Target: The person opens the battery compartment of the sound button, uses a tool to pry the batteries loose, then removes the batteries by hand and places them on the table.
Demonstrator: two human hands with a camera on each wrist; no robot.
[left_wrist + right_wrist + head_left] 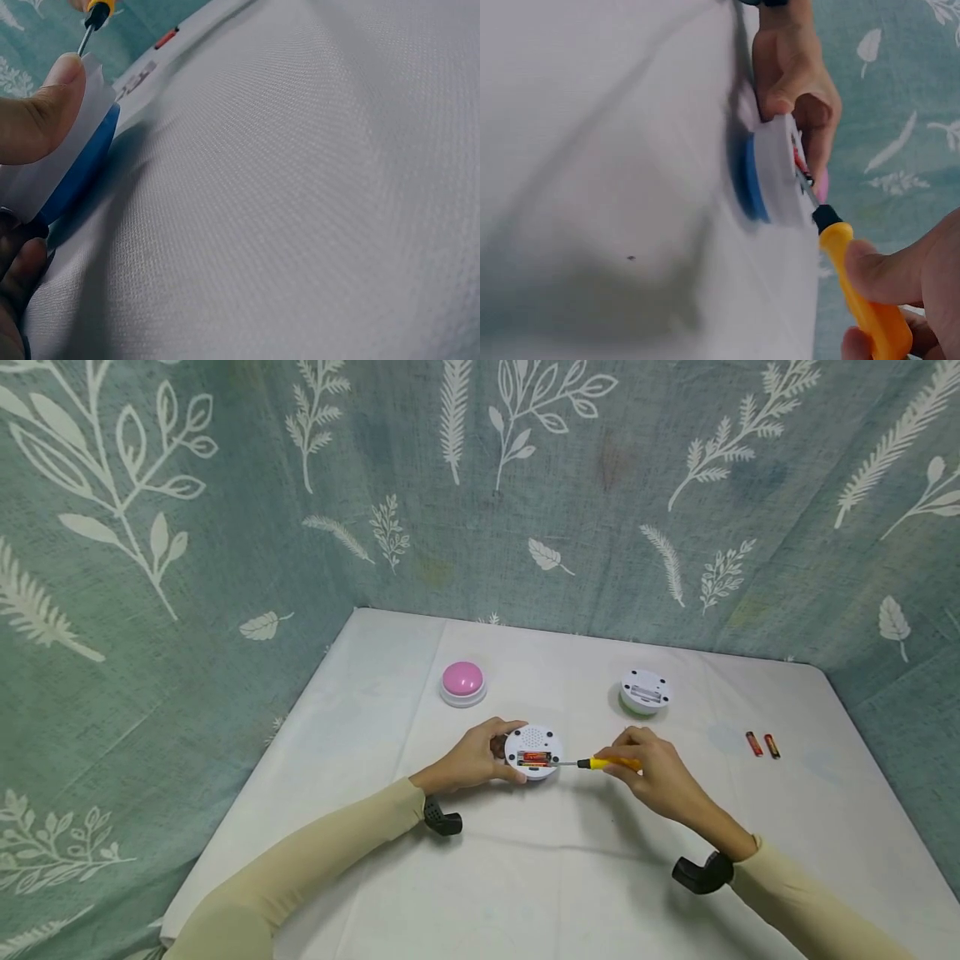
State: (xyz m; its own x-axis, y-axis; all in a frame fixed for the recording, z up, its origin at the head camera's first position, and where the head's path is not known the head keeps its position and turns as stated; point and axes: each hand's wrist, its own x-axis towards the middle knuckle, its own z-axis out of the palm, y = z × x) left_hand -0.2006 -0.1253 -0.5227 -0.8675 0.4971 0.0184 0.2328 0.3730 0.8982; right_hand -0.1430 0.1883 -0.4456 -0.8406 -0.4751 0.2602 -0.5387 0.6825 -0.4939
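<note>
Your left hand [472, 758] is clamped on the round white gadget [533, 737], with your thumb on the side near you and fingers round the far side. The gadget sits just past that hand, to its right, in the middle of the table [487, 893], with its blue side [756, 180] facing down. Your right hand [651, 777] is closed round the yellow screwdriver [600, 763]. What matters most here is how the tool meets the red batteries [535, 758] in the gadget's slot. They lie long ways from left to right, and the screwdriver's thin metal rod points almost the same way, coming in from the right. Its tip is at their right end, on the side nearer you, but I can't tell if it is pushed under a battery. Your left hand is closer to the batteries; your right hand reaches them only through the tool.
</note>
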